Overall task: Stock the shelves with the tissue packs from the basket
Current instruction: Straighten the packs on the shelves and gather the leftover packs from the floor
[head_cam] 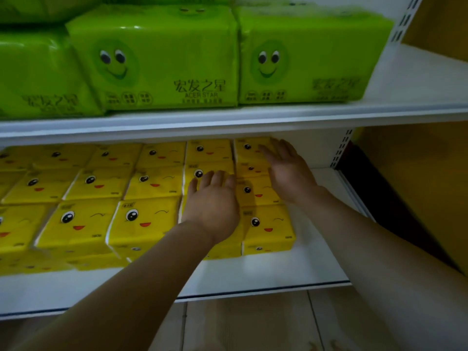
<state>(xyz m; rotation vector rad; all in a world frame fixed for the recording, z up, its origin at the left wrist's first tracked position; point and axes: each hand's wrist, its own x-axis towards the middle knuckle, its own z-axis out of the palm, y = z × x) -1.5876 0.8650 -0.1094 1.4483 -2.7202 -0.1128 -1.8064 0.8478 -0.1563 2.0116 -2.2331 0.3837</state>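
Bare forearms, no sleeves, bare hands (212, 206)

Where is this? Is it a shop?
Probably a shop. White metal shelves hold rows of identical yellow tissue packs, with green tissue packs above, and two hands straightening them.

1. Your left hand (212, 203) lies flat on the tissue packs (141, 219) on the lower shelf (278, 272).
2. Your right hand (288, 171) rests on the rightmost column.
3. Larger packs (157, 59) sit on the upper shelf (253, 117).
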